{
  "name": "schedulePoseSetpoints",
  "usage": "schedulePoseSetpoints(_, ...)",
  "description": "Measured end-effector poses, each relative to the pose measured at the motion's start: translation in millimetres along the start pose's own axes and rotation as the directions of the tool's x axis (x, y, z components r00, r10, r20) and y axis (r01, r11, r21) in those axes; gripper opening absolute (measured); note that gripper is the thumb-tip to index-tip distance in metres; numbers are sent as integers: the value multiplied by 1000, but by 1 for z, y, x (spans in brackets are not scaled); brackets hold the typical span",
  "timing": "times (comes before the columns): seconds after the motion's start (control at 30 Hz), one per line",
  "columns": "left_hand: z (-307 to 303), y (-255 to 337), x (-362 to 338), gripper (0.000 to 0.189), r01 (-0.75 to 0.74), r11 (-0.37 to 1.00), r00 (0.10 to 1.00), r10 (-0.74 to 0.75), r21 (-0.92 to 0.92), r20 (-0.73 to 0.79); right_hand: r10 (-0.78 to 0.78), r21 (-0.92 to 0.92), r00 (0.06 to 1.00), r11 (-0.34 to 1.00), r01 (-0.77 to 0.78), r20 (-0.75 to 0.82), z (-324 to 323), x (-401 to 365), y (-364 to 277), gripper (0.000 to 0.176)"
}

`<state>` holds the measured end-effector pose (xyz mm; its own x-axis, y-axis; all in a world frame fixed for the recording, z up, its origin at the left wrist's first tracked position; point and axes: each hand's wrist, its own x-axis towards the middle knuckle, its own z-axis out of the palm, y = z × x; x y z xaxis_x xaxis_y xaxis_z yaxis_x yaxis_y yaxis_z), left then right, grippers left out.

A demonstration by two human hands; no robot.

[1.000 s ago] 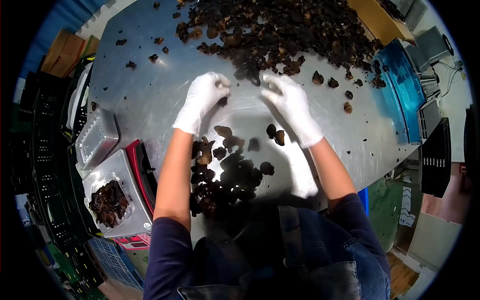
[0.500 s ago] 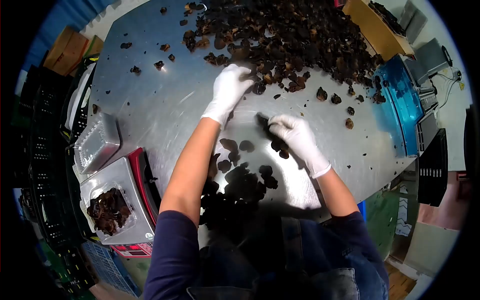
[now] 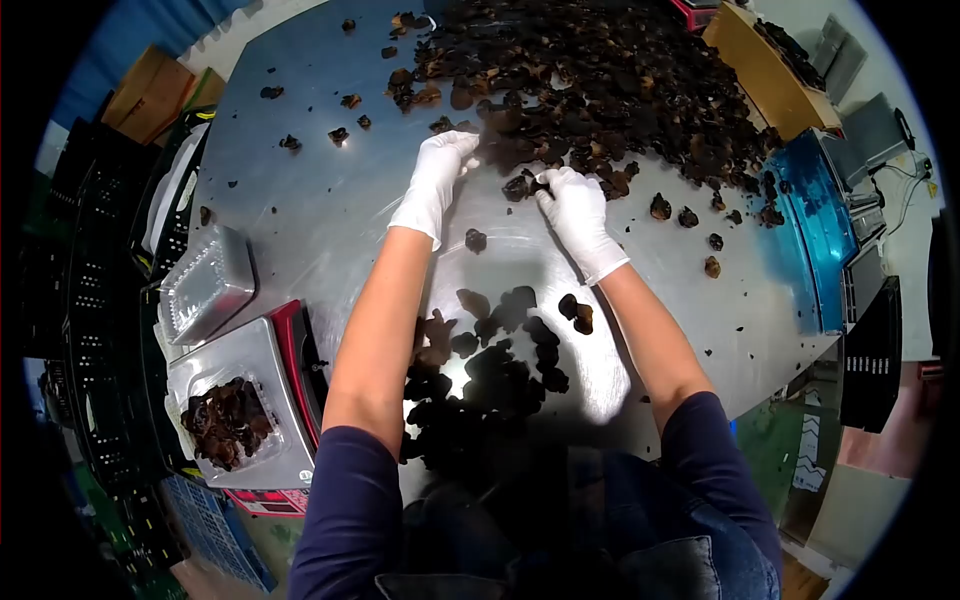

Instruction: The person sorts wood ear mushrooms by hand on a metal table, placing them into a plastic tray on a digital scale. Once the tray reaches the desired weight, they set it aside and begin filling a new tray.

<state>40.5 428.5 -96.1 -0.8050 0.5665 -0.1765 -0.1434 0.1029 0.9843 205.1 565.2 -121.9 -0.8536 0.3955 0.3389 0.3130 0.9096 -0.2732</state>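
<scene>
Dark brown wood ear mushrooms (image 3: 600,75) lie in a broad heap across the far part of the metal table (image 3: 330,215). At the near edge of that heap is my white-gloved left hand (image 3: 440,170), its fingers curled together; what is between the fingertips is blurred. My right hand (image 3: 578,215), gloved too, pinches a dark wood ear mushroom (image 3: 519,187) at its fingertips. A single mushroom piece (image 3: 475,240) lies between my forearms. Close to my body, a second group of mushrooms (image 3: 500,375) is spread out, partly in shadow.
On the left, a scale (image 3: 290,350) carries a clear plastic tray of mushrooms (image 3: 228,425). Behind it stand empty clear trays (image 3: 207,285). Black crates (image 3: 95,300) line the left side. A blue container (image 3: 815,215) and a cardboard box (image 3: 765,75) stand at the right.
My right hand has moved forward from the near group to the heap's edge. Two pieces now lie at the near group's right side. My left hand has shifted slightly, still at the heap.
</scene>
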Motion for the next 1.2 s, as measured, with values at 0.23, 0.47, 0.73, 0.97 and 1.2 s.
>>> schedulePoseSetpoints(0.23, 5, 9, -31, 13, 104, 994, 991, -100, -44, 84, 292, 518, 956, 812, -270, 40, -38, -30, 37, 20)
schedulePoseSetpoints(0.47, 6, -7, -58, 12, 88, 993, 995, -84, -83, 56, 360, 621, 847, 576, -531, 390, -84, -91, 63, 22)
schedulePoseSetpoints(0.73, 95, 2, -126, 17, -434, 842, 754, 146, 319, 640, 418, 655, 831, 519, -549, 367, -128, -123, 95, 15)
schedulePoseSetpoints(0.97, 64, -8, -30, 20, -136, 402, 971, 236, 905, 41, 7, 667, 906, 674, -316, 422, -114, -113, 6, 19)
schedulePoseSetpoints(1.2, 17, -22, -24, 19, -57, 804, 992, 112, 592, -57, -85, 307, 991, 945, 113, -104, -7, -3, 7, 19)
